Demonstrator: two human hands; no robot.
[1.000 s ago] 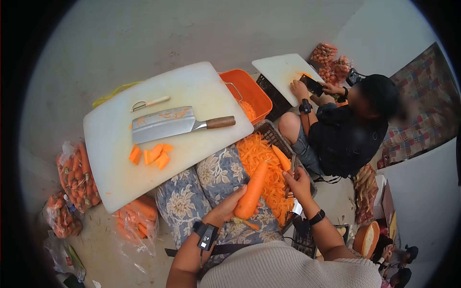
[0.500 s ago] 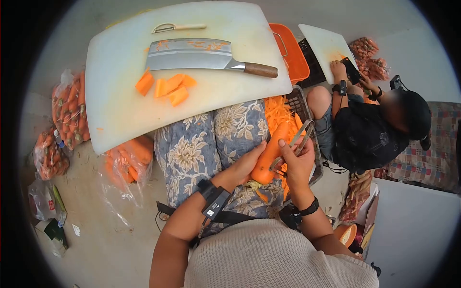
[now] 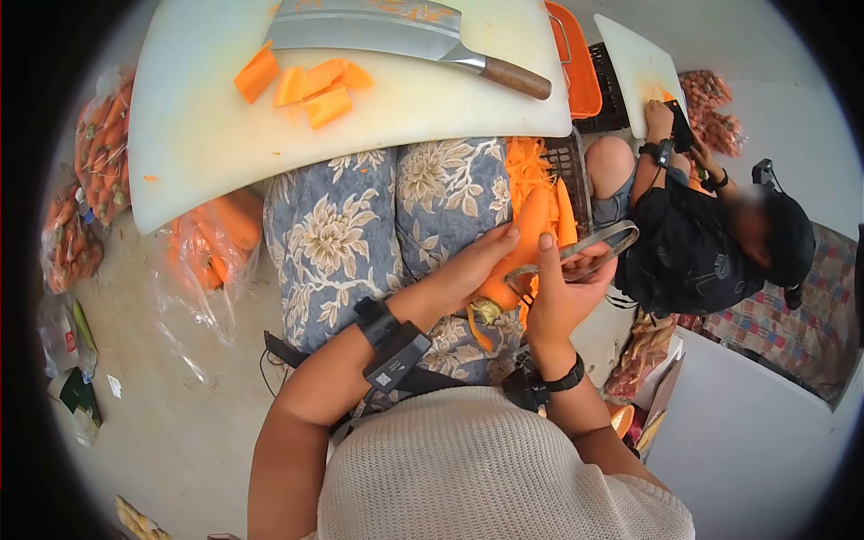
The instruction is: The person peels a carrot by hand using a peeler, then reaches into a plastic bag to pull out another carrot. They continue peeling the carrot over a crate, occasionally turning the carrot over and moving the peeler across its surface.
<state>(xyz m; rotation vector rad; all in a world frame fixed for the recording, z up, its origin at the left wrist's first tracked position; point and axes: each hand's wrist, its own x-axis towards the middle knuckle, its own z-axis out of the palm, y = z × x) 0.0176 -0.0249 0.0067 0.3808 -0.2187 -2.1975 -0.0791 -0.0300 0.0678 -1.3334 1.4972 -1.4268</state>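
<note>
Two hands shared one carrot [image 3: 533,225] just past my right knee. My left hand [image 3: 468,270] was curled around its thick end, fingers closed under it and thumb along the top, so the tip pointed far, up and away from me. I judge that this tilt kept the length bare for the blade and let strips drop onto the shavings [image 3: 525,166] heaped in the crate [image 3: 576,171] beyond. My right hand [image 3: 558,301] was closed on the peeler [image 3: 601,247], its handle gripped in the palm and the thumb lifted beside the carrot; the blade lay just right of the carrot, near but not clearly touching. Both forearms came in bent from my body, wrists near together, the left crossing my lap. On the board [image 3: 180,162] beyond my knees lay a cleaver [image 3: 378,27] and cut pieces [image 3: 310,85], near yet apart from my hands. One co-worker [image 3: 693,256] sat at the right.
</note>
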